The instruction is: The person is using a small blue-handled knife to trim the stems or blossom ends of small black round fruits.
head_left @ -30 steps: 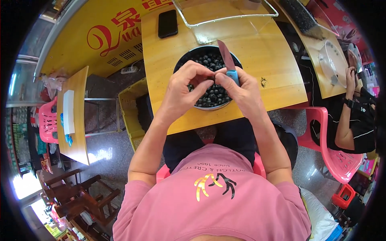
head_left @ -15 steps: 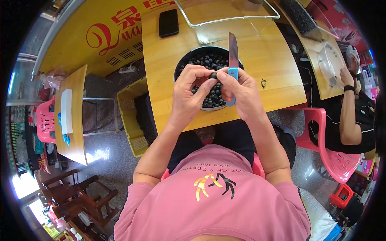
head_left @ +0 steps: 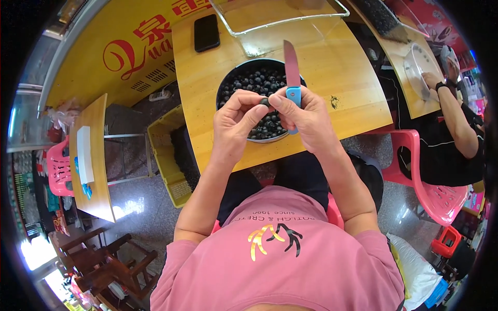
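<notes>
Over a round bowl [head_left: 268, 139] of small dark round pieces [head_left: 262, 78], my two hands meet at one such piece, a dark green round thing [head_left: 265, 101]. My left hand [head_left: 233, 122] pinches it between thumb and fingers. My right hand [head_left: 311, 119] has its fingers wrapped round the blue handle of a knife [head_left: 292, 67], whose blade points up and away from me. The right thumb presses at the same piece. Whether these are nuts, fruit or shells is too small to tell.
The bowl stands on a wooden table [head_left: 353, 88] with a black phone [head_left: 207, 33] and a white-edged clear tray [head_left: 280, 25] beyond. A yellow crate [head_left: 174, 176] sits left of the table. At right, a co-worker's arm [head_left: 459, 116] reaches to a clear bowl [head_left: 415, 67], near a pink chair [head_left: 436, 199].
The view has shifted slightly, so the table and hands sit a little further left. My hands keep the same hold on the knife and the round piece. The co-worker's arm has moved a little.
</notes>
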A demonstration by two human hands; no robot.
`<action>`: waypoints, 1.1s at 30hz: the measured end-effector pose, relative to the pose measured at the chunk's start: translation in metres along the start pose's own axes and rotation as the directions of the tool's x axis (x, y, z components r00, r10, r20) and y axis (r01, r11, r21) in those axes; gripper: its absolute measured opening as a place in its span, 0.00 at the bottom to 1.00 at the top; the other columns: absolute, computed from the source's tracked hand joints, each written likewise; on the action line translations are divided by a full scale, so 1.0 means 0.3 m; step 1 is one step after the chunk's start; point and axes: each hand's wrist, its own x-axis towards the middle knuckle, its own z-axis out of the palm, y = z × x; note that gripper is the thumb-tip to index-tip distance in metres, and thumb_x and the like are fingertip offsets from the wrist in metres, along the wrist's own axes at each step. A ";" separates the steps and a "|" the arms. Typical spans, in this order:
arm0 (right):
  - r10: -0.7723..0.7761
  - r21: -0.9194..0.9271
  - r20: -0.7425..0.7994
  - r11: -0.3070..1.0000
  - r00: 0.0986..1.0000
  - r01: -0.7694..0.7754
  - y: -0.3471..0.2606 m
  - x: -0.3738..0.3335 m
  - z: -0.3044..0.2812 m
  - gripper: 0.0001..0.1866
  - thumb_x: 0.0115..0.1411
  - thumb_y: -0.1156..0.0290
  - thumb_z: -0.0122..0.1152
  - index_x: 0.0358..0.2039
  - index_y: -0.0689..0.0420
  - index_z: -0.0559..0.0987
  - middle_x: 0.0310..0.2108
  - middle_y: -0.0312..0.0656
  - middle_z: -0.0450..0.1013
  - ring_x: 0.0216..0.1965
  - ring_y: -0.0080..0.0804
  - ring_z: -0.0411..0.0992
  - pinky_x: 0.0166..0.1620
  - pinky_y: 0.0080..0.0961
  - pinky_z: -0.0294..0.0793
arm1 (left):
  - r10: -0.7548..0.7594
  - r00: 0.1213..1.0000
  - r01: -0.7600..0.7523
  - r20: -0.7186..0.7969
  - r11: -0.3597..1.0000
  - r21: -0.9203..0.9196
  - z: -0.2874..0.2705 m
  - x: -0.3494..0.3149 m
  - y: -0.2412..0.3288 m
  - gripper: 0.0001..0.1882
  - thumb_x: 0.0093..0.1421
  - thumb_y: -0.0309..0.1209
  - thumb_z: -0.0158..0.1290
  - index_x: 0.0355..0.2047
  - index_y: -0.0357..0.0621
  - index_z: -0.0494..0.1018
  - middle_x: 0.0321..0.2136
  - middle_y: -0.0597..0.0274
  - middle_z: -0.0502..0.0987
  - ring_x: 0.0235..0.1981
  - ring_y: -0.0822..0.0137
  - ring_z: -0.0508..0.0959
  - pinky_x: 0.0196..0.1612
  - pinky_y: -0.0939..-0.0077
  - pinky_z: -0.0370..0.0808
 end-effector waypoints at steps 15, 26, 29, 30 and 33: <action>-0.582 -0.788 0.271 0.324 0.767 0.524 0.000 -0.018 -0.042 0.10 0.54 0.79 0.64 0.38 0.60 0.78 0.29 0.45 0.73 0.26 0.38 0.73 0.28 0.27 0.71 | -0.036 0.999 0.038 0.029 0.998 -0.059 -0.004 0.009 -0.012 0.09 0.63 0.28 0.56 0.42 0.41 0.72 0.33 0.68 0.74 0.31 0.79 0.71 0.35 0.85 0.69; -0.589 -0.831 0.240 0.287 0.772 0.477 0.024 0.000 -0.060 0.08 0.55 0.78 0.62 0.38 0.59 0.79 0.28 0.45 0.73 0.25 0.40 0.73 0.29 0.28 0.72 | -0.003 0.998 0.016 0.058 0.975 -0.220 -0.018 0.014 -0.013 0.08 0.61 0.26 0.57 0.40 0.38 0.72 0.34 0.63 0.73 0.30 0.76 0.73 0.34 0.83 0.70; -0.572 -0.864 0.110 0.349 0.813 0.363 0.040 0.016 -0.082 0.06 0.59 0.74 0.61 0.37 0.61 0.79 0.28 0.44 0.74 0.26 0.34 0.73 0.31 0.25 0.71 | 0.028 0.995 -0.001 0.095 0.963 -0.271 -0.005 -0.007 0.018 0.07 0.60 0.24 0.57 0.38 0.37 0.73 0.35 0.61 0.73 0.29 0.75 0.74 0.33 0.83 0.70; -0.479 -0.781 0.057 0.525 0.876 0.338 0.017 0.005 -0.066 0.07 0.61 0.72 0.60 0.36 0.62 0.79 0.28 0.41 0.74 0.27 0.30 0.72 0.32 0.23 0.70 | 0.028 0.996 -0.003 0.090 0.963 -0.269 -0.010 -0.008 0.008 0.07 0.60 0.24 0.57 0.38 0.37 0.73 0.35 0.61 0.73 0.29 0.75 0.74 0.33 0.83 0.70; -0.264 -0.564 0.023 0.793 0.964 0.231 -0.031 -0.027 -0.015 0.10 0.63 0.68 0.60 0.37 0.63 0.79 0.28 0.35 0.74 0.29 0.23 0.71 0.32 0.20 0.69 | 0.024 0.999 -0.019 0.024 0.988 -0.156 -0.010 0.000 -0.011 0.07 0.60 0.21 0.55 0.39 0.36 0.75 0.35 0.65 0.73 0.33 0.75 0.75 0.36 0.84 0.73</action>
